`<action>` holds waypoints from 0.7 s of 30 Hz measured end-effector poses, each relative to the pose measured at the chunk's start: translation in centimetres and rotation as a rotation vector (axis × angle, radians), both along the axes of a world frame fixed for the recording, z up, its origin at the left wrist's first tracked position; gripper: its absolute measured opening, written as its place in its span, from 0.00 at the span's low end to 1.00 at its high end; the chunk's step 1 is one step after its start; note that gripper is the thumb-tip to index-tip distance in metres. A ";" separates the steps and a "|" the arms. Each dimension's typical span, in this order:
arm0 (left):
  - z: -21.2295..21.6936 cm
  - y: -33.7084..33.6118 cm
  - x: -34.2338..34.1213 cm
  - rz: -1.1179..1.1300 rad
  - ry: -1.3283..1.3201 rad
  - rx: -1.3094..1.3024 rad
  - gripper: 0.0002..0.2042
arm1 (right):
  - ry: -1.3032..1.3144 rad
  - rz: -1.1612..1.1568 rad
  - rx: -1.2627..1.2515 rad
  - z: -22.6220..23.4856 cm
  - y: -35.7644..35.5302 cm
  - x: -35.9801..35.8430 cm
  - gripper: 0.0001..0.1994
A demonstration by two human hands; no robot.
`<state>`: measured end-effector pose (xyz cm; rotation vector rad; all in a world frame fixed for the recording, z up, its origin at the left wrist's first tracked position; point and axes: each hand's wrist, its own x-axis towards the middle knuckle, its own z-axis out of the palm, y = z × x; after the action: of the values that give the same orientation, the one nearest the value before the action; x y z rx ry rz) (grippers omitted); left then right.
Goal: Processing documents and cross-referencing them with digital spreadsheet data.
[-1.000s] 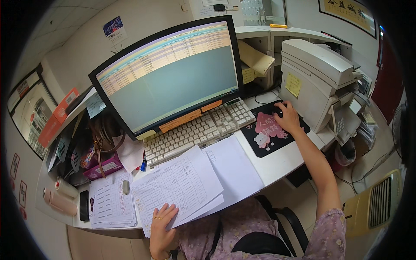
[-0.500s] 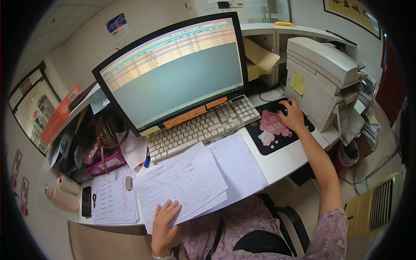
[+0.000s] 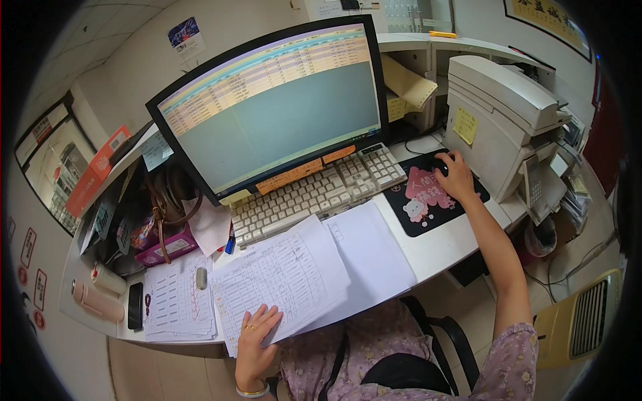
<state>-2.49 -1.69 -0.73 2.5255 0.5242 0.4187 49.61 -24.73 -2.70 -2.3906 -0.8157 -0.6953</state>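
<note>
Printed sheets (image 3: 279,274) lie under the fingers (image 3: 268,320) of the left hand (image 3: 255,339).

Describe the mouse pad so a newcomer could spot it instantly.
Start at the big monitor, then go right past the pale keyboard in front of it. The mouse pad lies between that keyboard and the bulky machine bearing a yellow note, under the right hand. Unlike its pale neighbours, it is black, with a pink print and a white bear.
</note>
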 end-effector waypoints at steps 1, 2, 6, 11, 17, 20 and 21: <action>-0.1 0.0 0.0 0.001 -0.006 -0.002 0.32 | 0.001 0.004 0.000 0.0 0.0 0.0 0.18; -0.1 -0.1 -0.1 0.002 -0.013 -0.004 0.32 | 0.010 0.001 -0.001 0.1 -0.1 -0.1 0.18; 0.4 -0.2 0.0 -0.006 0.009 -0.003 0.32 | 0.010 -0.005 -0.001 0.2 -0.3 -0.4 0.19; 0.4 -0.2 0.0 -0.006 0.025 0.000 0.32 | -0.001 0.029 0.000 0.3 -0.3 -0.5 0.19; 0.3 -0.2 0.1 -0.005 0.018 0.004 0.32 | -0.003 0.019 0.013 0.3 -0.3 -1.0 0.19; 0.4 -0.2 0.1 -0.001 0.023 -0.001 0.32 | -0.006 0.011 0.017 0.2 -0.4 -0.9 0.18; 0.4 -0.2 0.1 0.000 0.024 -0.003 0.32 | -0.011 0.012 0.020 0.2 -0.4 -0.8 0.18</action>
<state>-2.40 -1.88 -0.36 2.5300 0.5333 0.3880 48.78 -25.10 -2.55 -2.3646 -0.8232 -0.7086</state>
